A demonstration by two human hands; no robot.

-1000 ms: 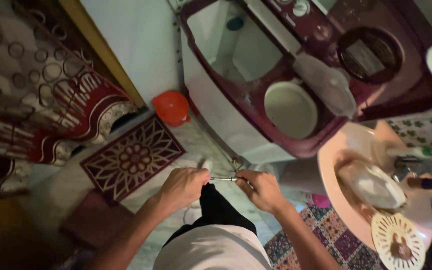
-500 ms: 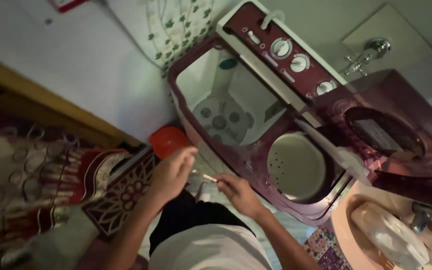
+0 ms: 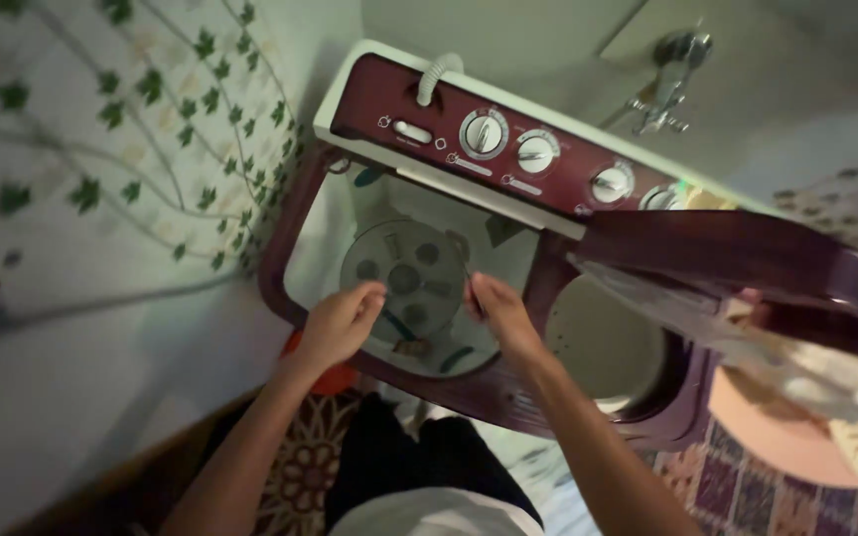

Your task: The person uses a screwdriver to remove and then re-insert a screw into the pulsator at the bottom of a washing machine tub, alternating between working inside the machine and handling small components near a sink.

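Hovering over the open wash tub [image 3: 350,223] of the maroon twin-tub washing machine [image 3: 508,397], both hands work close together. Right hand [image 3: 494,310] pinches a thin dark rod [image 3: 466,270], which sticks up from its closed fingers above the grey pulsator disc [image 3: 409,278]. Left hand [image 3: 342,323] sits just beside, fingers curled; whether it grips anything, can't tell. Spin tub [image 3: 603,347] lies to the right.

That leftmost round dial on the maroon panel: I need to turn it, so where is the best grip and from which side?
Probably pinch the raised bar across the leftmost dial, coming straight at the panel face from above the open wash tub; its neighbouring dial stands apart.
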